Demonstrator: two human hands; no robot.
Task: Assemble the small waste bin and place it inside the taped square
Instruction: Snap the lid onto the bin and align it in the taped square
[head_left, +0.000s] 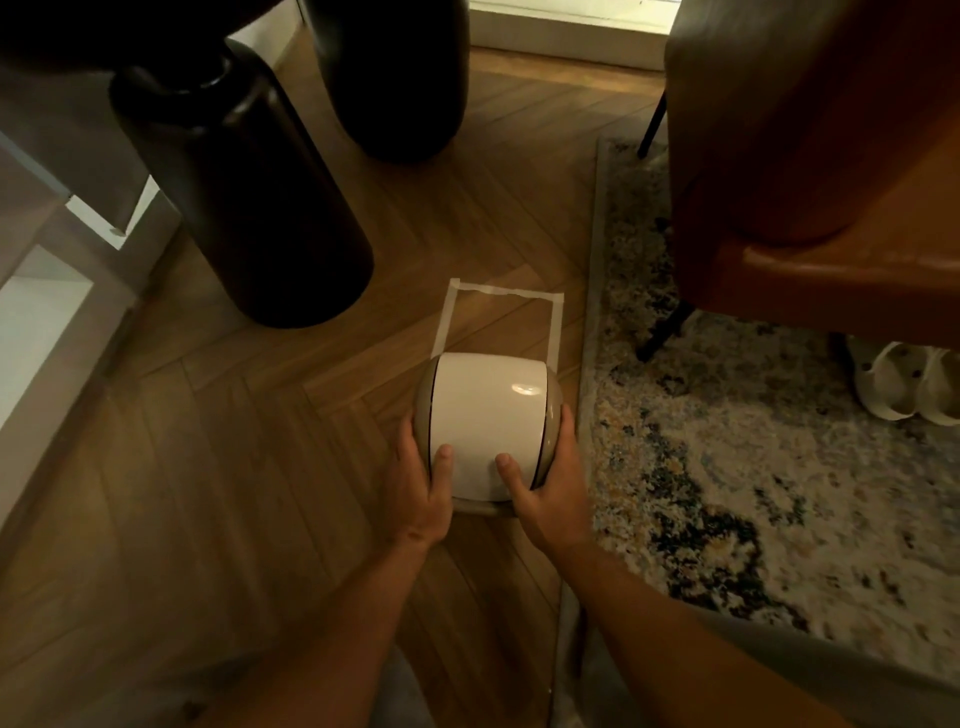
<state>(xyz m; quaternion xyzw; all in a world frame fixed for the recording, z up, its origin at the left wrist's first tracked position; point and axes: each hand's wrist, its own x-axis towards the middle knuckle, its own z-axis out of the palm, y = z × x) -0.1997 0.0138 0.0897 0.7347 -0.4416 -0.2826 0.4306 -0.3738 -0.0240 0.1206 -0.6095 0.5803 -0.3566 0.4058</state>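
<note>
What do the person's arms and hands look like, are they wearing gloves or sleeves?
No gloves or sleeves show. The left hand and right hand are bare, with bare forearms to the bottom edge. No watch, rings or markings are visible in this dim light.

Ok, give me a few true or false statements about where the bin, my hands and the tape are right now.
1. Both hands grip the waste bin. True: the left hand and right hand hold its sides.
2. The taped square lies on the rug. False: it is on the wood floor, beside the rug.
3. The bin fills the whole square. False: the far part is bare.
4. A pair of pale shoes sits under the chair. True.
</note>
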